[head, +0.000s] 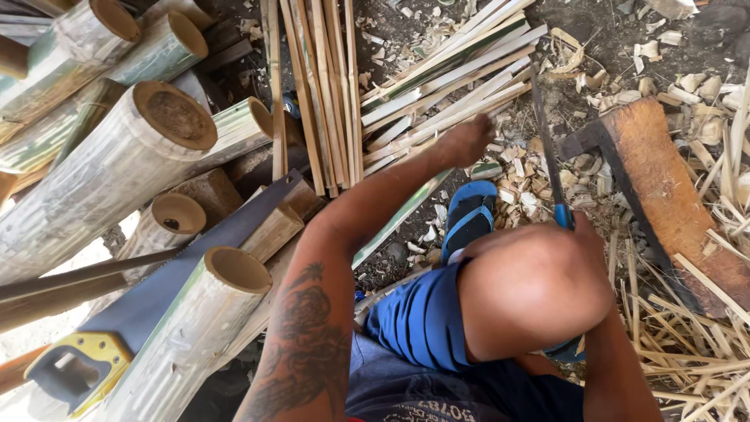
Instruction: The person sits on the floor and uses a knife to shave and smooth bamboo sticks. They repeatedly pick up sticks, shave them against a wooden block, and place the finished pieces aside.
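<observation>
Left fingers: curled down onto the split bamboo strips, grip hidden under the left hand.
Right hand: mostly behind the knee (closure unclear), at the blue handle of a long blade.
Surroundings: bamboo culms, handsaw, chopping block.

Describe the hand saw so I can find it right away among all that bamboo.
Start at the pile of thick, pale green cut bamboo culms filling the left side. The long flat hand saw lies slanted across them, running from the bottom left corner up towards the middle. Its dark grey steel blade and yellow-and-black plastic handle set it apart from the round, hollow-ended bamboo around it.
</observation>
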